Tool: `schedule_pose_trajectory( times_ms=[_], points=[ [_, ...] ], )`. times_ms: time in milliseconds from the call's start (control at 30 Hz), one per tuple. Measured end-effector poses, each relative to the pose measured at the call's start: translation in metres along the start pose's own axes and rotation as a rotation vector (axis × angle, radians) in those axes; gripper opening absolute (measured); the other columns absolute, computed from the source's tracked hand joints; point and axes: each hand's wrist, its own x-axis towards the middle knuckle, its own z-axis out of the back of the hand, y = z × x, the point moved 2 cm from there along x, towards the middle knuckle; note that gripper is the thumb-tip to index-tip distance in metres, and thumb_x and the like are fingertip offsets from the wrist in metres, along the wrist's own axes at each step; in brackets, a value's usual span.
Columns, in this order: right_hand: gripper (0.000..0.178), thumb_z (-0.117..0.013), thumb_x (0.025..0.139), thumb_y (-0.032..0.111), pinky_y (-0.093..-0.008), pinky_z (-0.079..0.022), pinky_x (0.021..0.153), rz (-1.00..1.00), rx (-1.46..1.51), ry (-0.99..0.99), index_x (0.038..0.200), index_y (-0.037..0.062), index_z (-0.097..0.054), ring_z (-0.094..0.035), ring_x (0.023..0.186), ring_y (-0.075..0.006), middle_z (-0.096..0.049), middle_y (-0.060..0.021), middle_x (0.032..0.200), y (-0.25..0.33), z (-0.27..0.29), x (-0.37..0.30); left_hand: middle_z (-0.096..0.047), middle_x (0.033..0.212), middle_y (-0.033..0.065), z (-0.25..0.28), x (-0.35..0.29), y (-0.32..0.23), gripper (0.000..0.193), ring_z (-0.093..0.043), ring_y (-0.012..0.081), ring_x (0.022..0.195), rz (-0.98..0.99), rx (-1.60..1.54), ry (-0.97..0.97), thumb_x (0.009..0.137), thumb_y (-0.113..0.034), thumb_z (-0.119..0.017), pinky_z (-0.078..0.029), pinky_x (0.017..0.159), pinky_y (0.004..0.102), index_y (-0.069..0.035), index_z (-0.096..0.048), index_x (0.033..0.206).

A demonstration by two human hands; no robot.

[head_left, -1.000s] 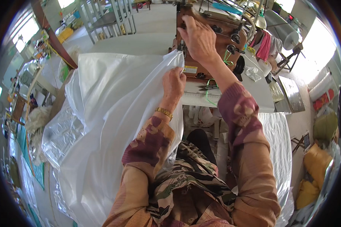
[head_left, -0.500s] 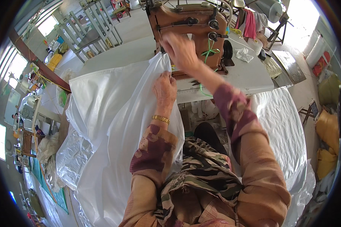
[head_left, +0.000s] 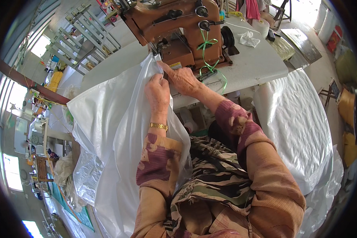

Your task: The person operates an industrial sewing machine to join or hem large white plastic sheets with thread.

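Note:
A brown sewing machine (head_left: pixel 178 23) stands on the grey-white table ahead of me. The top corner of a large, glossy white sheet (head_left: pixel 119 107) reaches up to its needle area, and the folds hang down over my left side. My left hand (head_left: pixel 158 93), with a gold bracelet at the wrist, is closed on the gathered edge of this sheet, just below the machine. Beside it, my right hand (head_left: pixel 182 80) has its index finger stretched up along the sheet's edge near the presser foot, its other fingers curled. Whatever lies under those curled fingers is hidden.
Another stack of white sheeting (head_left: pixel 295 127) drapes to my right. Green string (head_left: pixel 207 45) is tied on the machine. A crumpled white scrap (head_left: pixel 248 39) and a spool of white thread (head_left: pixel 261 27) sit at the table's right. Metal frames (head_left: pixel 87 35) stand at the far left.
My right hand has come down from up beside the machine's needle bar to the sheet's edge, next to my left hand. The left keeps its grip. The whole view has shifted, with the machine further left.

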Motion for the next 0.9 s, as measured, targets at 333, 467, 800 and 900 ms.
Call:
schedule_pose_trajectory(
  times_ms=[333,467,800,900],
  points=[
    [0.062,-0.057,0.092,0.021,-0.0445,-0.052,0.053,0.028,0.08,-0.127,0.149,0.0162,-0.031,-0.067,0.063,-0.0335,-0.067,-0.014,0.073,-0.001,-0.008,-0.002,-0.069,0.089,0.0223,-0.006,0.015,0.004,0.018,-0.067,0.0391,0.082,-0.065,0.078,-0.06,0.081,-0.007,-0.062,-0.053,0.074,0.0438,0.004,-0.068,0.094],
    [0.064,-0.057,0.092,0.021,-0.0448,-0.053,0.057,0.003,0.066,-0.096,0.149,0.0154,-0.029,-0.068,0.063,-0.0328,-0.067,-0.0132,0.073,0.003,-0.004,-0.002,-0.069,0.091,0.023,-0.006,0.015,0.003,0.018,-0.067,0.0398,0.084,-0.056,0.064,-0.081,0.081,-0.007,-0.06,-0.053,0.077,0.0453,0.004,-0.068,0.094],
    [0.061,-0.059,0.092,0.017,-0.0457,-0.052,0.062,-0.03,0.227,-0.217,0.145,0.0129,-0.03,-0.068,0.07,-0.0364,-0.069,-0.018,0.083,0.0,-0.011,-0.018,-0.063,0.085,0.015,0.005,-0.028,0.003,0.045,-0.061,0.0294,0.073,-0.046,-0.004,-0.153,0.086,-0.024,-0.072,-0.049,0.07,0.0422,0.0,-0.056,0.122],
    [0.042,-0.062,0.093,0.019,-0.0427,-0.05,0.061,-0.136,0.473,-0.185,0.13,0.0062,-0.045,-0.066,0.066,-0.0356,-0.066,-0.0177,0.073,0.02,-0.001,-0.052,-0.058,0.102,0.0125,0.036,-0.076,-0.029,0.046,-0.053,0.0217,0.068,0.062,-0.109,-0.055,0.087,-0.027,-0.073,-0.047,0.067,0.0384,-0.003,-0.054,0.122]
  ],
)
